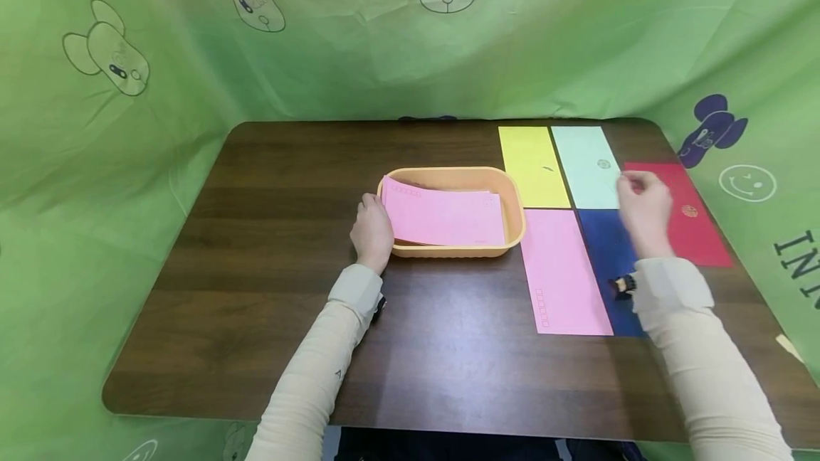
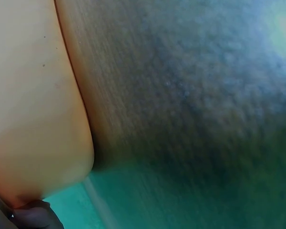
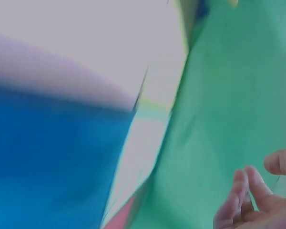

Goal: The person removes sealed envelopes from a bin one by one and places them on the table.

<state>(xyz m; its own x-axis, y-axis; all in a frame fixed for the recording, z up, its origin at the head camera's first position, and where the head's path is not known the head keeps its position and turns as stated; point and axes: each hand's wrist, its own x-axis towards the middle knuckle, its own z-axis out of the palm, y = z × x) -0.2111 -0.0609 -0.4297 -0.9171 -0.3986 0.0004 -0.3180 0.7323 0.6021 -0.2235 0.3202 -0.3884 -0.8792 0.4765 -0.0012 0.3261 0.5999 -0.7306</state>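
An orange-yellow plastic tub (image 1: pixel 458 252) stands mid-table with a stack of pink envelopes (image 1: pixel 445 219) in it. At the tub's left end my left hand (image 1: pixel 373 233) grips the rim; in the left wrist view only a fingertip (image 2: pixel 35 215) shows against the tub's wall. My right hand (image 1: pixel 645 212) is above the place where the mint envelope (image 1: pixel 579 169), blue envelope (image 1: pixel 602 255) and red envelope (image 1: pixel 695 226) come together. It holds nothing; thumb and fingertips stand apart in the right wrist view, the fingers loosely bent.
A yellow envelope (image 1: pixel 534 169) lies at the back beside the mint one. In front of it, close to the tub's right end, lies a pink envelope (image 1: pixel 566 276) with printed boxes. Green printed cloth (image 1: pixel 359 55) hangs behind and beside the brown wooden table (image 1: pixel 256 304).
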